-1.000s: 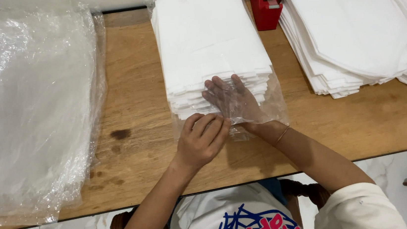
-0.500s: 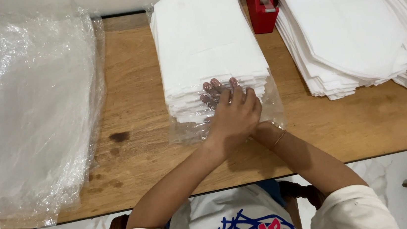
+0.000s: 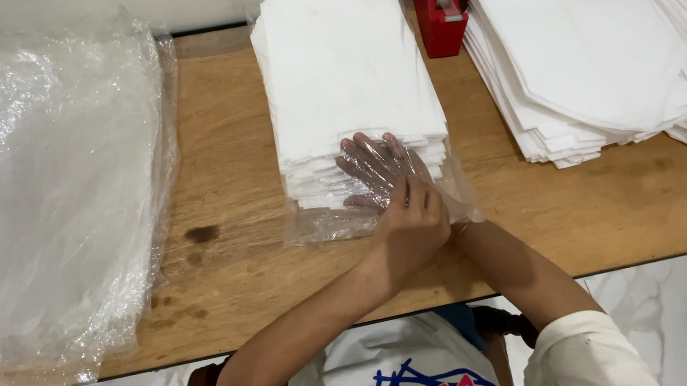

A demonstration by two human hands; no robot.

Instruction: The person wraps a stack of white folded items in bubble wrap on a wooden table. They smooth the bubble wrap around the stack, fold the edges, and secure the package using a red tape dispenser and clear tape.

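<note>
Best done slowly: keep the right hand [image 3: 376, 169] open inside the clear plastic bag [image 3: 321, 224], fingers spread flat against the near end of the stack of white folded sheets [image 3: 344, 67], at 12 o'clock from the wrist; press evenly so the layers stay squared and none buckles; keep the loose film at the bag's mouth taut rather than bunched. Left hand [image 3: 410, 228] laid over the back of the right, fingers loosely curled, at 6 o'clock from the spread fingertips; cannot tell whether pinching the film or only resting on it. Stack itself mid-table on the brown wooden table [image 3: 240, 253], sheathed in the bag, mouth towards the body. Worth minding the neighbours: red tape dispenser [image 3: 439, 7] at 1 o'clock of the stack, unbagged piles of white sheets [image 3: 590, 52] at 3 o'clock, heap of crumpled clear plastic bags [image 3: 42, 205] at 9 o'clock — all apart from the hands.

Against a second ago: left hand then curled on the table at 7 o'clock of the right, beside the bag's mouth; half a second ago up on top of the right, covering most of its fingers; now drawn slightly back towards 6 o'clock, right fingertips showing again through the film; stack, dispenser and piles unmoved.
</note>
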